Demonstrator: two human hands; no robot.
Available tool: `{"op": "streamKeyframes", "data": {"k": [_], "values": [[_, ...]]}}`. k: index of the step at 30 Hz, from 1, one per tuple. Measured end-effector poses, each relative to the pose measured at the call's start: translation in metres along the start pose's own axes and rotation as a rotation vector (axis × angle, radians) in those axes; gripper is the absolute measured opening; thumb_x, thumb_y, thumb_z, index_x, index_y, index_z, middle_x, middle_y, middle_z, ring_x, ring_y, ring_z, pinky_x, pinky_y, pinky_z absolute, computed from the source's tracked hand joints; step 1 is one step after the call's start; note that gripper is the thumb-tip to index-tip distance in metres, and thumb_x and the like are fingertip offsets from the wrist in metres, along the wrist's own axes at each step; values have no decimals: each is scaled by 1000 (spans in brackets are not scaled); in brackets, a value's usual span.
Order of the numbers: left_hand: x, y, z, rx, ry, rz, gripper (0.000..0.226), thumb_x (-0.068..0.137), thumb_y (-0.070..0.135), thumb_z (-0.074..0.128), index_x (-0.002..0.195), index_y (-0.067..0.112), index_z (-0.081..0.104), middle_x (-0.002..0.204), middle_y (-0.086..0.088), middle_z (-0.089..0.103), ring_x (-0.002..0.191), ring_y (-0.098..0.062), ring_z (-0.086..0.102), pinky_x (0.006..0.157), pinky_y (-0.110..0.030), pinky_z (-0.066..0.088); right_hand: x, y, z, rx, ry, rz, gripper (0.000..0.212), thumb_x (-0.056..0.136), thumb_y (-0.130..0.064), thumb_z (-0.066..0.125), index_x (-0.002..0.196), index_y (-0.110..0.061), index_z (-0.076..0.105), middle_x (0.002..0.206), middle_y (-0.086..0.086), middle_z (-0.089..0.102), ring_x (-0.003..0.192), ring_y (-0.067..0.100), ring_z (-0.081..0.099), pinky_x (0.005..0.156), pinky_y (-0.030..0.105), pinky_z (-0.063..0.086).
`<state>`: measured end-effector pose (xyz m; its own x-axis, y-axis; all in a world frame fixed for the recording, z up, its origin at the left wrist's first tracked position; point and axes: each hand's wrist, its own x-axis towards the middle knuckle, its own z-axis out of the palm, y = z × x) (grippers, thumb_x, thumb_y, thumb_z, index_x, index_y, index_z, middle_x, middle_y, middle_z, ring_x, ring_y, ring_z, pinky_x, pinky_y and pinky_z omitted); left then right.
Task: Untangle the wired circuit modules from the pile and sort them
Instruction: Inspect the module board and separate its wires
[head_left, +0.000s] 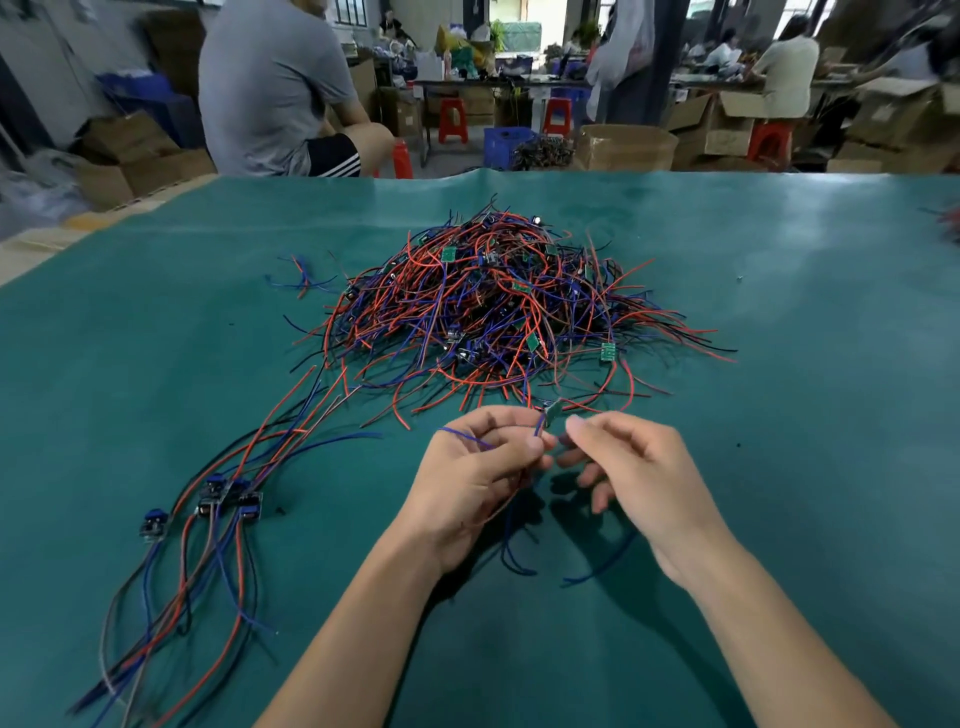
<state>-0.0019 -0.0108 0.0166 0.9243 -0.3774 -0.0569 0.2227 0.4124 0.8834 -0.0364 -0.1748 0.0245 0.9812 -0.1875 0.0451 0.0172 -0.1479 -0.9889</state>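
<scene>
Module (551, 409) seemingly in left hand (480, 467) grip

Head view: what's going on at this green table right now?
A person is sorting wired circuit modules. The left hand pinches the wires of one small module just in front of the tangled pile, while the right hand reaches in beside it, fingers loose. A few separated modules lie in a row to the left.

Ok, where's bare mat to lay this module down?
Bare mat lies right of the right hand, below the pile. Another bare strip runs between the sorted row and the left hand. The middle, by the pile, is crowded.
</scene>
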Motion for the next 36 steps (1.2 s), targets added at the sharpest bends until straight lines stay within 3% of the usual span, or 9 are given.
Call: {"op": "streamKeyframes", "data": {"k": [2, 6, 9, 13, 16, 20, 24, 30, 36], "values": [[-2, -3, 2, 118, -43, 49, 22, 72, 0, 78, 89, 13, 74, 83, -13, 71, 71, -20, 66, 70, -24, 54, -2, 0, 6, 39, 38, 7, 37, 86, -46, 74, 81, -10, 76, 76, 19, 69, 62, 19, 55, 51, 35, 45], [-4, -3, 2, 228, -63, 97, 19, 71, 4, 80, 86, 14, 77, 84, -13, 71, 74, -16, 64, 68, -19, 51, 1, -4, 2, 262, 86, 37, 21, 85, -19, 79, 73, -3, 74, 69, 10, 60, 60, 17, 51, 49, 26, 44], [-5, -1, 5, 226, -89, 47, 15, 76, 18, 78, 90, 12, 77, 89, -15, 70, 69, -14, 64, 65, -21, 47, 2, -10, -3, 523, 91, 110, 17, 80, -2, 76, 66, -12, 77, 69, 6, 62, 58, 14, 57, 48, 22, 45], [-3, 9, 3, 57, -122, -102, 74, 82, 78, 42, 87, 13, 78, 107, -17, 74, 93, -27, 71, 72, -31, 50, 5, -15, -12, 702, 46, 145, 10, 69, -8, 73, 71, -14, 80, 70, 5, 64, 56, 11, 56, 48, 20, 45], [1, 14, -8, -168, -99, -104, 100, 76, 87, 19, 92, 7, 77, 114, -24, 70, 92, -31, 71, 73, -35, 53, 8, -15, -22, 823, -3, 158, 27, 73, -9, 68, 99, -8, 77, 73, 4, 61, 59, 11, 55, 50, 20, 44], [2, 13, -6, -160, -28, -138, 69, 94, 63, 33, 89, 11, 78, 110, -23, 72, 83, -26, 73, 65, -29, 58, 7, -12, -25, 886, -135, 169, 35, 74, -8, 63, 107, -12, 75, 71, 3, 59, 60, 11, 56, 53, 22, 43], [-4, 9, 3, 30, -168, -144, 14, 84, 24, 66, 91, 19, 76, 98, -11, 75, 72, -18, 71, 60, -23, 53, 3, -11, -12, 547, -227, 148, 26, 73, -8, 67, 94, -20, 78, 68, 8, 61, 51, 12, 51, 43, 22, 37], [-6, 2, 4, 152, -178, -67, 14, 79, 13, 78, 91, 13, 72, 78, -5, 70, 53, -10, 55, 51, -15, 42, 0, -5, -4, 361, -159, 76, 20, 89, -3, 67, 89, -20, 77, 67, 10, 53, 46, 12, 46, 38, 19, 30], [-5, 2, 6, 287, -96, 12, 12, 85, 8, 71, 74, 7, 67, 62, -2, 55, 52, -11, 37, 48, -19, 26, 2, -2, -3, 353, -56, 0, 16, 77, -25, 78, 86, -12, 82, 73, 5, 67, 55, 12, 53, 43, 23, 41]]}}
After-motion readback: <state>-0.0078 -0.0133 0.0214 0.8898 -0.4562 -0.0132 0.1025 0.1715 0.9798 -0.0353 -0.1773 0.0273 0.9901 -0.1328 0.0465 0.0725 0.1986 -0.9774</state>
